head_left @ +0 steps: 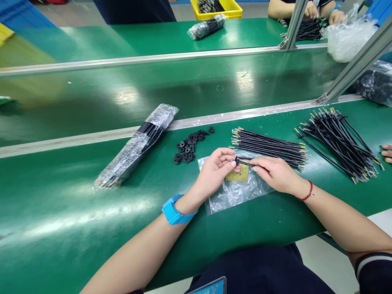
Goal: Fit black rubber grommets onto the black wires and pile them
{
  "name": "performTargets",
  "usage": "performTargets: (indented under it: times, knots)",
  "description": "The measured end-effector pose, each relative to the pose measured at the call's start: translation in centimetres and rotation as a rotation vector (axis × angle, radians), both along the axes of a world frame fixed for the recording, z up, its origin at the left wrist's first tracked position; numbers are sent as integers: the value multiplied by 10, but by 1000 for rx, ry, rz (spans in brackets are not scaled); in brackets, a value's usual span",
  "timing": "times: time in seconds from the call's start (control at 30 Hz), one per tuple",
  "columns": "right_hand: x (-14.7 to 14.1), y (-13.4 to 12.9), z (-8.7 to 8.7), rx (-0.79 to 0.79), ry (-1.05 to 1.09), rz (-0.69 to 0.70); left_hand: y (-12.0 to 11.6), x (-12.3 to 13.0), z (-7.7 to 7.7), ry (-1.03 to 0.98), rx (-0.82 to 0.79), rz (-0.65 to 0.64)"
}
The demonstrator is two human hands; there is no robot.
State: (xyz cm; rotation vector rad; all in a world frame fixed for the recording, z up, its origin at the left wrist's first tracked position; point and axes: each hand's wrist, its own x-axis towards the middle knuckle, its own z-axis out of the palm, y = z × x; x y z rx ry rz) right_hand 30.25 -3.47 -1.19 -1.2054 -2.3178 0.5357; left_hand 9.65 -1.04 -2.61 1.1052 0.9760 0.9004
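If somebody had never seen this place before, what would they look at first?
Probably the bright blue band on the person's left wrist, because it pops out against the shiny green table. Next might be the messy pile of black cables with colourful ends, over on the right. Then, in the middle, the left hand and right hand hold a thin black cable.

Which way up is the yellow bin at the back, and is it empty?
Upright, not empty: its open top shows dark cables inside.
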Motion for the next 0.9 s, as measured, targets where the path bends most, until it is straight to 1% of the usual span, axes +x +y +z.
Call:
performTargets:
  times: [0.1,0.17,0.23,0.3,0.4,0.47,0.57,0.63,0.7,0.8,0.87,0.9]
  knots:
    - [-3,-2,0,66,-72,-61,-4,4,0,19,-18,60]
    - [-4,-3,0,99,-134,-93,-6,5,0,45,-15,57]
    - [-3,-4,2,88,-157,-95,-8,5,1,47,-10,28]
    - [-2,-4,5,20,-141,-52,-9,5,1,52,9,-6]
    - [-1,-3,10,-137,-100,33,-10,3,2,115,93,-59]
    - [0,-2,12,-235,-60,71,-11,2,3,181,191,-92]
    - [0,-1,13,-350,16,97,-10,-1,6,307,380,-138]
    - [-1,-1,12,-402,44,108,-11,-1,9,375,483,-189]
    - [-2,0,10,-433,55,124,-11,0,12,407,549,-260]
    - [-4,0,8,-426,66,138,-13,2,14,424,602,-311]
    - [-4,0,7,-367,63,130,-14,3,13,419,592,-278]
    - [-5,0,7,-318,51,122,-14,4,12,399,556,-249]
